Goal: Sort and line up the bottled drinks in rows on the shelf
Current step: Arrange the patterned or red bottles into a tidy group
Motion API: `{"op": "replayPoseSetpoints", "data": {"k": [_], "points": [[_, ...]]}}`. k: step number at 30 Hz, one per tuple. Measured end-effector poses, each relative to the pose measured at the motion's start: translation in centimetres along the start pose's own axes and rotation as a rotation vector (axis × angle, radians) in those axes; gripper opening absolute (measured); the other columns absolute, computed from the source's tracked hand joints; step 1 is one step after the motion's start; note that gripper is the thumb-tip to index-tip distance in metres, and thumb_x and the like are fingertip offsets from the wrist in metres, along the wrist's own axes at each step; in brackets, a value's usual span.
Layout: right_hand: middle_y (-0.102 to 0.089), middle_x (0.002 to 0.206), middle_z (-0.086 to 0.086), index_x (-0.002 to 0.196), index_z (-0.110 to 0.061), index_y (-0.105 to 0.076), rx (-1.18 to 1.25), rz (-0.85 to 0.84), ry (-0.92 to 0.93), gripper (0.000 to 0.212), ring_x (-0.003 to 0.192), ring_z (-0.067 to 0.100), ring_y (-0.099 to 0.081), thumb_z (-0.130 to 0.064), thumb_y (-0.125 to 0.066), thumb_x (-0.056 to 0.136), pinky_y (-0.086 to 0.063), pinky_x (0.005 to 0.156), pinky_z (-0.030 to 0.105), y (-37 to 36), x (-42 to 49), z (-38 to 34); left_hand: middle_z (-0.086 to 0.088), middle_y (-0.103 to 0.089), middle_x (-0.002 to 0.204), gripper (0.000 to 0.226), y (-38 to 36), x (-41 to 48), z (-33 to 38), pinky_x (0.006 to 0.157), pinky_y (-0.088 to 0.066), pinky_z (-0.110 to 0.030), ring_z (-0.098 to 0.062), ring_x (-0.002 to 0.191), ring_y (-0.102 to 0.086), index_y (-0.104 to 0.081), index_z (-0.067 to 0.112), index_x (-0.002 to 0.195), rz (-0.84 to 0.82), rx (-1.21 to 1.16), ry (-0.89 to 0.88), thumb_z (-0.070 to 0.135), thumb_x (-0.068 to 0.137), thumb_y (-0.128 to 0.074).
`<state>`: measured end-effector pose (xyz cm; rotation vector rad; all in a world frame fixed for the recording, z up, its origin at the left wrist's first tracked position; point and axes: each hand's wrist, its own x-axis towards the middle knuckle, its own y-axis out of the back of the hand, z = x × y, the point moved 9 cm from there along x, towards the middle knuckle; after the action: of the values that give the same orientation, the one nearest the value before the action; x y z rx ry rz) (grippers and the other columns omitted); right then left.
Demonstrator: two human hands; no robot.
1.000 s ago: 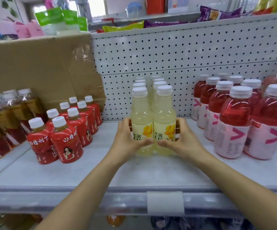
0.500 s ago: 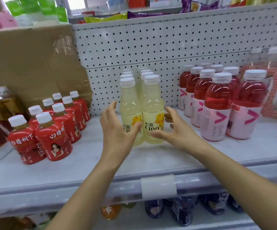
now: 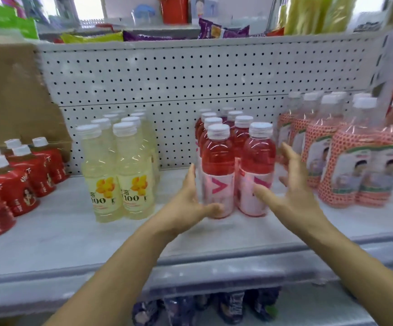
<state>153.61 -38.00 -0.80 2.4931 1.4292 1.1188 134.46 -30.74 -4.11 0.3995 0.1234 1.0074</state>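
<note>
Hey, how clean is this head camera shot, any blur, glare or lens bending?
Head view: soft throughout from motion blur, worst on the dotted-label bottles at right; labels on the yellow bottles partly readable; small glints streak the red bottles; the wide lens bows the shelf edge; the background up top is washed out.

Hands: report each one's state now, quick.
Left hand: open, fingers straight beside the left front red drink bottle, gripping nothing.
Right hand: open, fingers spread beside the right front red drink bottle, gripping nothing.
</note>
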Motion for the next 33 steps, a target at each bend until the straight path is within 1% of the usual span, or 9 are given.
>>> {"op": "replayPoseSetpoints", "data": {"k": [3,6,8,13,18,23,27,30,33], "points": [[-0.024,0.16,-0.015,0.154,-0.043,-0.005,0.147,-0.336,-0.131,0.115,0.144,0.002,-0.029,-0.04,-0.084,0.071,-0.034,0.116,0.043,-1.7,2.0,3.6,0.01,-0.058,0.136,0.111,-0.9,2.4,0.4,0.107,-0.044,-0.027,0.003,0.11,-0.061,-0.008,0.027,0.157,0.049,-0.076,-0.025,-0.014,0.077,-0.073],[-0.058,0.13,-0.018,0.151,-0.037,-0.021,0.285,-0.504,-0.121,0.096,0.11,-0.013,-0.057,-0.007,-0.079,0.08,-0.048,0.085,0.009,-3.5,2.8,3.7,0.008,-0.062,0.131,0.105,-1.1,3.2,0.3,0.105,-0.048,-0.031,-0.001,0.116,-0.061,-0.017,0.03,0.154,0.097,-0.066,-0.037,-0.019,0.077,-0.069],[-0.063,0.118,-0.019,0.149,-0.03,-0.027,0.302,-0.508,-0.092,0.087,0.099,-0.013,-0.061,0.006,-0.072,0.083,-0.048,0.078,0.006,-4.1,3.3,3.7,0.008,-0.063,0.129,0.099,-1.2,3.3,0.0,0.105,-0.048,-0.032,-0.003,0.117,-0.061,-0.021,0.029,0.152,0.13,-0.076,-0.036,-0.02,0.079,-0.067],[-0.059,0.123,-0.011,0.149,-0.027,-0.025,0.317,-0.522,-0.096,0.082,0.093,-0.016,-0.059,0.004,-0.068,0.087,-0.048,0.078,0.007,-4.4,4.1,3.6,0.003,-0.064,0.124,0.087,-1.4,3.7,-0.1,0.086,-0.053,-0.019,0.001,0.106,-0.065,-0.026,0.018,0.149,0.161,-0.104,-0.046,-0.023,0.081,-0.063],[-0.057,0.124,-0.018,0.145,-0.029,-0.031,0.322,-0.458,-0.106,0.079,0.101,-0.018,-0.056,-0.006,-0.075,0.084,-0.05,0.089,0.015,-4.0,3.7,4.0,0.005,-0.064,0.124,0.081,-0.8,3.4,-0.3,0.082,-0.053,-0.016,0.0,0.109,-0.064,-0.039,0.023,0.143,0.227,-0.031,-0.031,-0.004,0.078,-0.078],[-0.061,0.123,-0.007,0.138,-0.024,-0.041,0.246,-0.371,-0.121,0.066,0.108,-0.001,-0.059,-0.016,-0.077,0.082,-0.051,0.098,0.03,-3.8,3.0,4.3,-0.002,-0.054,0.136,0.076,-0.3,2.9,-1.0,0.087,-0.053,-0.019,-0.013,0.121,-0.056,-0.048,0.033,0.136,0.303,0.04,-0.028,0.02,0.072,-0.088],[-0.058,0.125,-0.009,0.135,-0.027,-0.042,0.24,-0.406,-0.143,0.062,0.113,0.004,-0.057,-0.022,-0.076,0.084,-0.048,0.105,0.041,-3.3,2.1,4.0,-0.002,-0.052,0.137,0.069,-0.5,2.1,-0.7,0.102,-0.05,-0.036,-0.014,0.123,-0.054,-0.048,0.029,0.136,0.341,0.064,-0.006,0.022,0.077,-0.084],[-0.037,0.152,-0.006,0.151,-0.034,-0.026,0.107,-0.393,-0.119,0.082,0.135,0.012,-0.042,-0.04,-0.073,0.084,-0.038,0.113,0.045,-1.7,0.8,4.2,0.002,-0.045,0.145,0.075,-1.2,0.5,0.3,0.112,-0.04,-0.043,-0.013,0.131,-0.047,-0.036,0.033,0.143,0.407,0.14,-0.01,0.027,0.082,-0.08],[-0.035,0.153,-0.007,0.154,-0.029,-0.02,0.023,-0.299,-0.016,0.081,0.132,0.004,-0.04,-0.031,-0.069,0.09,-0.039,0.112,0.036,1.9,-0.5,3.7,0.005,-0.02,0.157,0.093,-3.1,-1.7,2.6,0.121,-0.021,-0.036,-0.01,0.144,-0.023,-0.014,0.03,0.154,0.493,0.31,-0.073,0.033,0.084,-0.076]]}}
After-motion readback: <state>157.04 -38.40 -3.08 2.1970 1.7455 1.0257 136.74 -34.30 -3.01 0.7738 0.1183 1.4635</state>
